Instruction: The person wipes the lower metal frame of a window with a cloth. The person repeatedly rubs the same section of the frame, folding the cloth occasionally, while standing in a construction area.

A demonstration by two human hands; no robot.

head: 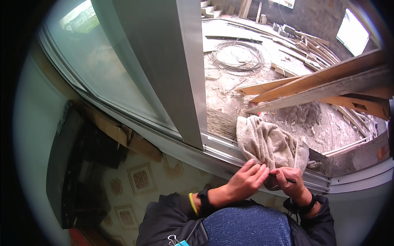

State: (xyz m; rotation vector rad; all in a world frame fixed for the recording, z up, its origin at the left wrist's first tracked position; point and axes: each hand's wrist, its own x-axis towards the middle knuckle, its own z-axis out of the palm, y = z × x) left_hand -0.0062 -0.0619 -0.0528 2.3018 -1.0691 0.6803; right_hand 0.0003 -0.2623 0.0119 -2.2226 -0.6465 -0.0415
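Note:
A beige towel [267, 141] lies bunched over the aluminium sliding-window track [224, 152], with part of it draping over the outer side. My left hand [247, 181] is at the towel's near edge, its fingers bent and close together. Whether they pinch the cloth or the end of a thin rod is hidden. In my right hand [291, 181] is a thin black rod-like tool [290, 180], held between thumb and fingers and pointing toward my left fingertips. Below the hands shows a dark rounded object [272, 184], mostly covered; its kind is unclear.
A sliding window frame [190, 77] with glass stands at the left. Outside, wooden planks [307, 83] lean in from the right, and a wire coil [238, 57] lies on rubble-strewn ground. Indoors, a dark piece of furniture [64, 160] and cardboard [107, 124] sit below the sill.

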